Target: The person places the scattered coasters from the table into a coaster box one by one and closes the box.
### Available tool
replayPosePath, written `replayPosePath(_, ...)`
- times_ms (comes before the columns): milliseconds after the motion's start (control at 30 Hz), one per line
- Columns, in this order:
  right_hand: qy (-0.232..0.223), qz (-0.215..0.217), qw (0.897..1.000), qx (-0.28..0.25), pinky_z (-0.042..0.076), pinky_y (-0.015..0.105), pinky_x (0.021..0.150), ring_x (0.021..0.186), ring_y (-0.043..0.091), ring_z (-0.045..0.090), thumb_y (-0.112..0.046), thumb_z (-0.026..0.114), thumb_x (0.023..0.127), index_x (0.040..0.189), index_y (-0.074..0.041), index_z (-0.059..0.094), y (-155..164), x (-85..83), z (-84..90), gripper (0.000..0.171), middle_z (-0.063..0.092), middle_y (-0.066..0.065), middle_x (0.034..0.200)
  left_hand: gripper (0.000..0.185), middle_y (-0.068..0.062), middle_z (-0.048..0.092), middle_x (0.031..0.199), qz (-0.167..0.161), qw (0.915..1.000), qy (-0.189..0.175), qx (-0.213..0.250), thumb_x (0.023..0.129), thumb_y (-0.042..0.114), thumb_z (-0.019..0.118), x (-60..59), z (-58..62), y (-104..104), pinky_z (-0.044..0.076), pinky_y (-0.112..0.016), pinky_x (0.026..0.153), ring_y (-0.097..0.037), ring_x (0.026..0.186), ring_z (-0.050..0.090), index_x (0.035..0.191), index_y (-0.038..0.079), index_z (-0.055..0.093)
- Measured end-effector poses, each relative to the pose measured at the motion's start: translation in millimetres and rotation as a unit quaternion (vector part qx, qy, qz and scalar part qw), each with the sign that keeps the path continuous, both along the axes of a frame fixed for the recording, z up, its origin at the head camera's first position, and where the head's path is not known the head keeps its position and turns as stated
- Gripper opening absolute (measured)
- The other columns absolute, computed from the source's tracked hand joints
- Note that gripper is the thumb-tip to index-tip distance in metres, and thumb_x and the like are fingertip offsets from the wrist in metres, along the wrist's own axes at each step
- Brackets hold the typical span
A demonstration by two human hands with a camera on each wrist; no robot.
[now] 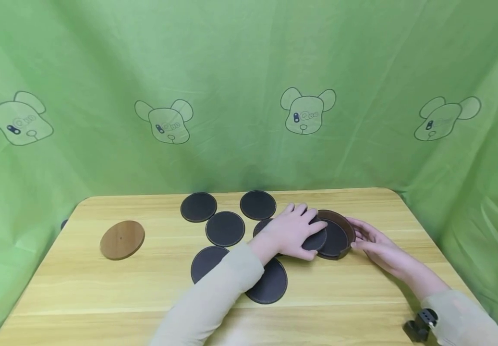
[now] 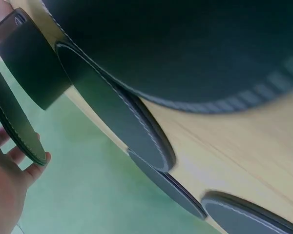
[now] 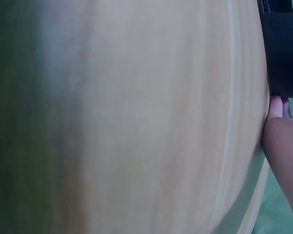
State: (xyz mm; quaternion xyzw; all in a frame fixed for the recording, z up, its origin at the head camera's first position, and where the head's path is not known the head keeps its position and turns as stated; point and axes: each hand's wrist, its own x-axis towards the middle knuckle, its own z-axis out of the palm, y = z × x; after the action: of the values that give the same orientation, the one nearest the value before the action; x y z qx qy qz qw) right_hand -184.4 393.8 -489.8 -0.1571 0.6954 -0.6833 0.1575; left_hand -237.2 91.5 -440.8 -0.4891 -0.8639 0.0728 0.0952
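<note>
My left hand (image 1: 289, 233) grips a round dark leather coaster (image 1: 319, 239) by its edge, above the left side of a brown coaster holder (image 1: 349, 228). In the left wrist view the thumb and fingertips pinch this stitched coaster (image 2: 15, 119), which is tilted and apart from the holder (image 2: 34, 66). A dark disc lies inside the holder. On the holder's right side, my right hand (image 1: 376, 247) holds its outer wall between thumb and fingers. The right wrist view shows that hand (image 3: 285, 141) at the base of the holder (image 3: 285, 53).
Several dark coasters lie flat on the wooden table (image 1: 115, 293), among them one at the back (image 1: 199, 207), one mid-table (image 1: 225, 228) and one partly under the left forearm (image 1: 270, 283). A round wooden disc (image 1: 122, 240) lies at the left. Green cloth (image 1: 240, 154) hangs behind the table.
</note>
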Motion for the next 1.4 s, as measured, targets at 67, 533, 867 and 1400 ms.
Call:
replayPosePath(67,0.0,0.001,1.0,0.008,0.046,0.012,0.107,0.131,-0.001,0.058,0.011,0.046,0.103,0.163,-0.008,0.032,0,0.4,0.5,0.064,0.055,-0.01,0.148,0.079,0.002,0.047,0.153,0.002,1.0,0.001,-0.003,0.092,0.071,0.054,1.2,-0.5,7,0.039,-0.041,0.111,-0.02,0.137,0.045,0.161,0.034,0.042)
replayPosePath(533,-0.015,-0.007,0.999,0.038,0.045,0.009,0.104,0.129,-0.008,0.057,0.004,0.049,0.106,0.166,-0.004,0.023,0,2.6,4.7,0.066,0.052,-0.021,0.145,0.079,0.004,0.045,0.156,0.007,0.9996,-0.025,-0.011,0.094,0.075,0.053,-1.0,1.8,44,0.04,-0.04,0.115,-0.019,0.141,0.042,0.162,0.037,0.038)
replayPosePath(867,-0.019,-0.016,0.999,0.039,0.043,0.008,0.105,0.129,-0.009,0.055,0.004,0.051,0.105,0.163,-0.013,0.03,1,2.7,5.1,0.064,0.051,-0.023,0.145,0.079,0.005,0.045,0.155,0.013,0.9993,-0.023,-0.025,0.094,0.075,0.054,-5.9,3.5,58,0.039,-0.037,0.117,-0.017,0.142,0.042,0.162,0.039,0.038)
replayPosePath(1400,-0.019,-0.014,0.999,0.042,0.045,0.009,0.105,0.13,-0.009,0.056,0.004,0.051,0.105,0.166,0.002,0.019,-1,1.2,4.4,0.069,0.052,-0.025,0.146,0.074,0.007,0.044,0.158,0.031,0.9971,-0.067,-0.018,0.096,0.075,0.049,-2.3,-3.0,66,0.034,-0.036,0.121,-0.014,0.146,0.04,0.161,0.04,0.04)
